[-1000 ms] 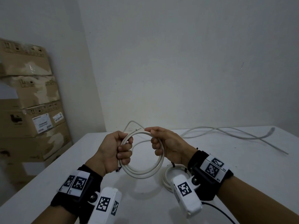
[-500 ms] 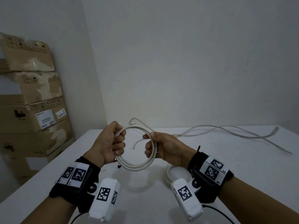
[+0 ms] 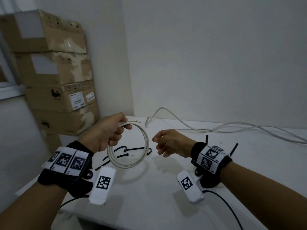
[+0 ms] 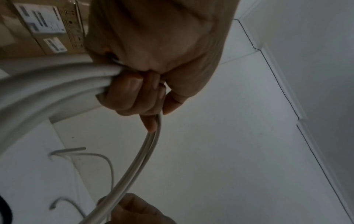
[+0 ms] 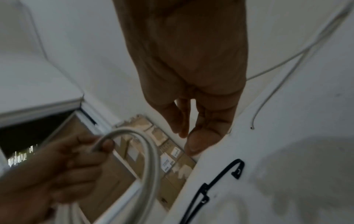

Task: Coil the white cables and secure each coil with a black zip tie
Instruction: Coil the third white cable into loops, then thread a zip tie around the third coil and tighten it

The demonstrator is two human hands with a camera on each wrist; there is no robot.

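Note:
My left hand (image 3: 116,135) grips the top left of a coil of white cable (image 3: 147,143) and holds it above the white table (image 3: 149,205). A short cable end sticks out past the fingers. In the left wrist view the fingers (image 4: 132,94) are curled round the coil's strands (image 4: 57,84). My right hand (image 3: 159,143) hovers just right of the coil, with relaxed fingers and nothing in it; the right wrist view shows the same hand (image 5: 191,128) empty. Black zip ties (image 3: 132,149) lie on the table behind the coil, and the right wrist view shows these zip ties (image 5: 220,178) too.
A long loose white cable (image 3: 232,128) trails across the back right of the table. Two more black zip ties (image 3: 234,148) stick up beside my right wrist. Stacked cardboard boxes (image 3: 58,80) stand left of the table against the wall. The table's left edge is close to my left forearm.
My right hand has let go of the coil and drawn away to the right. The left hand now holds the coil alone, a little further left.

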